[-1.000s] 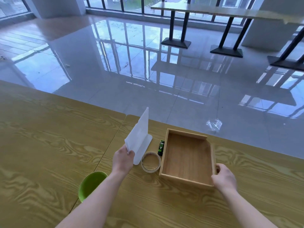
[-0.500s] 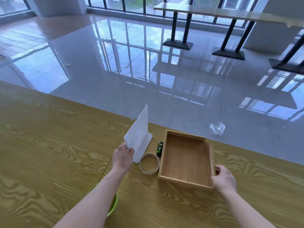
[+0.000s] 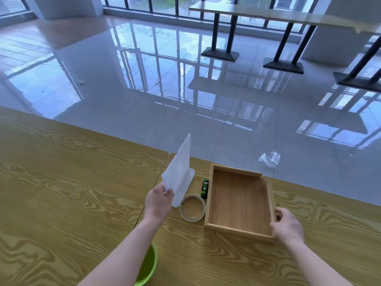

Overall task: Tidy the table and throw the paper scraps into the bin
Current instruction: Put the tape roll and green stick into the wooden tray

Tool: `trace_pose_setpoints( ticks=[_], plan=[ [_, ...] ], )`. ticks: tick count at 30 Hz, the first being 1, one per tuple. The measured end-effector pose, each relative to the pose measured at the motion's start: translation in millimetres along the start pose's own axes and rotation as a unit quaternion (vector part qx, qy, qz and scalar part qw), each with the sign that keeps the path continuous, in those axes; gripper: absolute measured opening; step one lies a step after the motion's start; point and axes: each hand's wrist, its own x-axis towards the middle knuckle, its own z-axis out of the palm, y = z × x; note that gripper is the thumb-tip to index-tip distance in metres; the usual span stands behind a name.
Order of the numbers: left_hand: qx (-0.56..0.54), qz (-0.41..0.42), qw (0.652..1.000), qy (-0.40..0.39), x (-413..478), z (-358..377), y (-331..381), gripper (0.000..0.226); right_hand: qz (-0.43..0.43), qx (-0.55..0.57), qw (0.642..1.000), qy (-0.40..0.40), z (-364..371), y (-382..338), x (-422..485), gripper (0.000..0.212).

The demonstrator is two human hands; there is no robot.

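My left hand point(image 3: 158, 201) pinches the near corner of a white sheet of paper point(image 3: 179, 170), which stands lifted off the wooden table point(image 3: 61, 182); another white sheet point(image 3: 184, 190) lies flat under it. My right hand point(image 3: 287, 225) grips the near right corner of an empty wooden tray point(image 3: 239, 200). Between the hands lie a roll of tape point(image 3: 192, 207) and a small green and black tube point(image 3: 204, 187). A green bin point(image 3: 146, 267) shows below the table edge, partly hidden by my left forearm.
The table's far edge runs close behind the tray, with glossy tiled floor beyond. A crumpled clear plastic scrap point(image 3: 270, 158) lies on the floor. Other tables on black pedestal bases point(image 3: 220, 53) stand far back by the windows.
The view has shifted a little and my left arm now covers more of the green bin. Both hands keep their holds on the paper and the tray.
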Motion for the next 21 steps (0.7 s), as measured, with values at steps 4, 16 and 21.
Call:
trace_pose_setpoints(
  ticks=[4, 16, 21],
  plan=[
    [0.002, 0.022, 1.0, -0.011, -0.9, -3.9, -1.7, 0.009, -0.03, -0.071, 0.996, 0.038, 0.6, -8.2, -11.8, 0.059],
    [0.01, 0.108, 0.992, 0.07, -7.2, -10.3, 0.8, 0.031, -0.252, 0.111, 0.942, -0.191, 47.6, -226.9, -33.1, 0.051],
    [0.014, 0.122, 0.989, 0.088, -9.5, -9.4, 1.6, 0.026, -0.202, 0.217, 0.928, -0.225, 70.1, -267.8, -20.4, 0.069]
  ],
)
